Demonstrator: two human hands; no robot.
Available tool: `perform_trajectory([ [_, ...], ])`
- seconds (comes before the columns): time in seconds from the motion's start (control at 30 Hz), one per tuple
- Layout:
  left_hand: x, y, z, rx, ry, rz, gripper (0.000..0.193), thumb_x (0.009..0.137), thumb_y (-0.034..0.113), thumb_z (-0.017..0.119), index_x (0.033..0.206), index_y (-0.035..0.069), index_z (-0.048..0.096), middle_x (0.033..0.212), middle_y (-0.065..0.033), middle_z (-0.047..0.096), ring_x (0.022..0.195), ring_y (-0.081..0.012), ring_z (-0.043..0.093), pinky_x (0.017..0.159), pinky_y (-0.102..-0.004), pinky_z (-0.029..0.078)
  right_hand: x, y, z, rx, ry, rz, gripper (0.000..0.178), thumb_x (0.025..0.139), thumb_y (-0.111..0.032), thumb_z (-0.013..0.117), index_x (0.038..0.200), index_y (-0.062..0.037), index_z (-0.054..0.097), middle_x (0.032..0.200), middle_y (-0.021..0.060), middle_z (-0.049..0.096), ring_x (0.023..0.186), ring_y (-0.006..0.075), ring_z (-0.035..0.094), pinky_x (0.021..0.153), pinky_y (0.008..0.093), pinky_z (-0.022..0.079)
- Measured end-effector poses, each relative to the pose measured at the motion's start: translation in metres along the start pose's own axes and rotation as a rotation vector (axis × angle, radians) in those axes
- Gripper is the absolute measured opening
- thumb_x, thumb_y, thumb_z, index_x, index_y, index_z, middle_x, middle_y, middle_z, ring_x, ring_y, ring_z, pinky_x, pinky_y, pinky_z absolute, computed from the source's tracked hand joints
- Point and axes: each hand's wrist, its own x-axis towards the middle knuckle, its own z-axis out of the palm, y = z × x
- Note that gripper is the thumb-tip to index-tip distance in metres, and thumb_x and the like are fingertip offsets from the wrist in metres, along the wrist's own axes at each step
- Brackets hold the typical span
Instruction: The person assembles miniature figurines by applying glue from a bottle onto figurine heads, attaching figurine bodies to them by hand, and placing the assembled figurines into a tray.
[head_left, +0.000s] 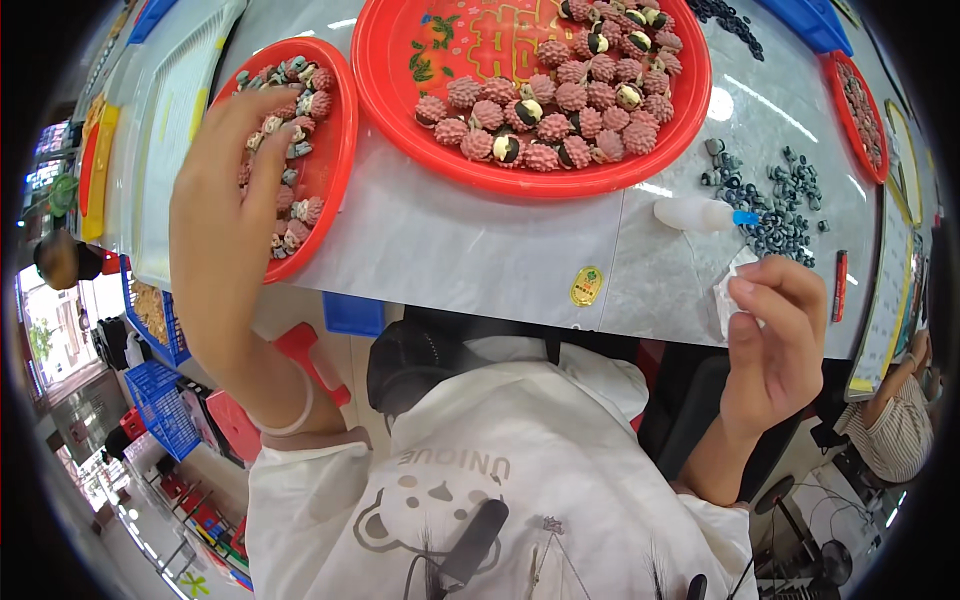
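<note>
My left hand (225,200) reaches over a smaller oval red tray (345,150) at the left. Its thumb and forefinger are spread around pink, knobbly ball-shaped pieces (315,103), mixed with grey-blue bits; nothing is plainly lifted. By the table's front edge, my right hand (775,350) is half turned up with curled fingers. Its thumb and fingertips close on a crumpled white tissue (727,302). Just beyond lies a white squeeze bottle (690,214) with a blue tip, pointing to loose dark grey-blue small parts (780,205).
A large round red tray (400,130) holds many pink knobbly pieces, some with black-and-cream parts. A red marker-like stick (840,285) lies at the right. Another red tray (882,165) stands at the far right. A person in a striped top (890,440) sits beyond.
</note>
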Motion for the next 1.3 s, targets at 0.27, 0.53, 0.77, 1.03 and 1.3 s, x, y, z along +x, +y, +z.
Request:
perform_trajectory([
  [0.27,0.015,0.036,0.061,0.052,-0.074,0.295,0.019,0.077,0.008,0.052,0.095,0.001,0.054,0.090,-0.0098,0.055,0.079,-0.0205,0.054,0.070,-0.0268,0.041,-0.004,0.001,-0.012,-0.009,0.092,0.135,0.015,0.068,0.009,0.055,0.081,0.0035,0.059,0.077,0.0121,0.054,0.068,0.0162,0.050,0.060,0.0225,0.039],
  [0.53,0.016,0.045,0.056,-0.238,-0.060,0.352,0.017,0.076,0.001,0.051,0.092,0.000,0.054,0.088,-0.0097,0.054,0.073,-0.0176,0.052,0.068,-0.0268,0.041,0.004,0.019,-0.011,-0.019,0.200,0.120,0.019,0.069,0.009,0.054,0.086,0.0040,0.058,0.080,0.0116,0.054,0.075,0.0152,0.049,0.066,0.0221,0.037],
  [0.77,-0.015,0.063,0.073,-1.234,-0.147,0.244,0.024,0.081,0.020,0.055,0.095,0.001,0.050,0.097,-0.0131,0.049,0.081,-0.0186,0.055,0.064,-0.0251,0.044,0.014,0.024,0.018,-0.117,-0.241,0.066,0.030,0.067,-0.003,0.059,0.097,0.0022,0.055,0.089,0.0071,0.058,0.083,0.0150,0.052,0.075,0.0259,0.038],
  [1.03,-0.042,0.076,0.087,-1.453,-0.220,-0.062,0.033,0.083,0.026,0.051,0.101,-0.001,0.043,0.101,-0.0168,0.049,0.085,-0.0192,0.052,0.071,-0.0270,0.042,0.003,0.008,-0.001,0.460,-0.213,0.462,0.044,0.077,-0.028,0.059,0.103,0.0067,0.049,0.082,0.0077,0.053,0.070,0.0122,0.052,0.062,0.0220,0.040],
  [1.3,-0.050,0.082,0.100,-1.567,-0.356,-0.080,0.036,0.085,0.029,0.048,0.103,-0.002,0.043,0.101,-0.0153,0.047,0.080,-0.0153,0.052,0.065,-0.0204,0.042,0.004,0.003,-0.031,0.386,-0.054,0.396,0.056,0.067,-0.033,0.070,0.100,0.0029,0.044,0.088,0.0143,0.053,0.076,0.0146,0.051,0.066,0.0217,0.040],
])
